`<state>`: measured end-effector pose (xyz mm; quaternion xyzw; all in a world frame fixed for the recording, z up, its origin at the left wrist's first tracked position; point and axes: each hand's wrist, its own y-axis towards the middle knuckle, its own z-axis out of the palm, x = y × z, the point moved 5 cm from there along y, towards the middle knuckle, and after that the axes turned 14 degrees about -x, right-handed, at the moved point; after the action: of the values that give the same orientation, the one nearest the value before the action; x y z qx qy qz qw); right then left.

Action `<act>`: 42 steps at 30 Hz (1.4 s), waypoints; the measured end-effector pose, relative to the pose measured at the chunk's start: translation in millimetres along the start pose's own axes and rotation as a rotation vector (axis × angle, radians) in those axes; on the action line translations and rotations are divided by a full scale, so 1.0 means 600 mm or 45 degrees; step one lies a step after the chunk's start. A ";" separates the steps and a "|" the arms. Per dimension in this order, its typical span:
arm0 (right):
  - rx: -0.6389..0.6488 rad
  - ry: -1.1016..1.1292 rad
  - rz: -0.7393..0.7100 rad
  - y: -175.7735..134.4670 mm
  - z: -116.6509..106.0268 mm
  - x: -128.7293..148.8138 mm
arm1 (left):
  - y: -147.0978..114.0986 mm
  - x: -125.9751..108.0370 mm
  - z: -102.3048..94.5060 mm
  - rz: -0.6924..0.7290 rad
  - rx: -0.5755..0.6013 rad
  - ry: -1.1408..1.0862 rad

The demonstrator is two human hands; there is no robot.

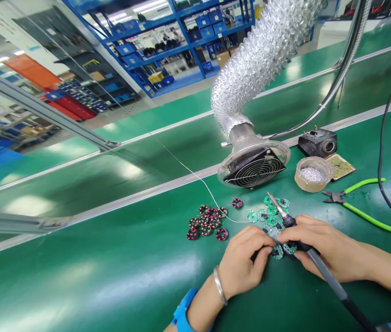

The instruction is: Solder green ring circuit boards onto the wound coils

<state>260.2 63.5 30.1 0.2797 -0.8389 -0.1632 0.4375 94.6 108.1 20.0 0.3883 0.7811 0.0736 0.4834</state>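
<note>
My right hand (323, 244) is wrapped round a soldering iron (300, 242), whose bare tip points up and away over a cluster of small round green circuit boards (273, 214). Thumb and fingers of my left hand (245, 258) are pinched together at the edge of one green circuit board (277, 252); the fingers partly cover it. Another round board (289, 248) lies beside it, under the right hand's fingers. Left of the boards sits a group of small ring-shaped copper-wound coils (205, 220). A thin pale wire (204, 183) runs down to the boards.
A fume extractor hood (255, 163) with a silver duct (250, 69) hangs beyond the boards. At the right are a black iron stand (318, 142), a round tub of metal bits (313, 174), a sponge tray (341, 166) and green-handled cutters (364, 203). A black cable (382, 138) crosses the right edge.
</note>
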 end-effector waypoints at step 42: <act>0.023 0.040 0.037 -0.014 -0.001 -0.008 | -0.062 -0.084 0.057 0.424 -0.063 0.530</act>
<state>265.5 59.5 22.8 0.2740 -0.8372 -0.1448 0.4505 113.9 39.4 19.1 0.4762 0.7869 0.2495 0.3030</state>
